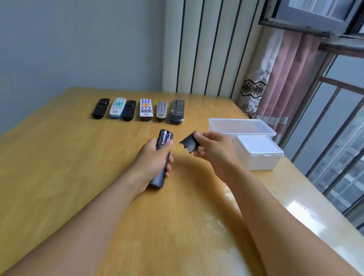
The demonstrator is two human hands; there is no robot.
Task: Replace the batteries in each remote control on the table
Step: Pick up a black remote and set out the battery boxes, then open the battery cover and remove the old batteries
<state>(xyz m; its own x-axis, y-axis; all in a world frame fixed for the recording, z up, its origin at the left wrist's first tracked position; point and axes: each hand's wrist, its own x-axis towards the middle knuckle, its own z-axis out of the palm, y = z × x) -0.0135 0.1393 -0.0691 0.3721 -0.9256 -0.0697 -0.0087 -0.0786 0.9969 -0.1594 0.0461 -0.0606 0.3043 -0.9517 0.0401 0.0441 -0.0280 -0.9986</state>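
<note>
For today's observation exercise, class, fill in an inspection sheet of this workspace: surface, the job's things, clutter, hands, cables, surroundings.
Surface: wooden table, glossy, with glare near the window side.
Job's things: dark remote held back-up, compartment open, two batteries seated in it; battery cover off; six more remotes in a row at the far edge.
Clutter: two translucent plastic boxes, the far box and the lidded near box; contents cannot be told.
Hands: left hand grips the dark remote; right hand pinches the battery cover.
Cables: nothing seen.
Surroundings: grey wall, striped panel, pink curtain, barred window on the right.
</note>
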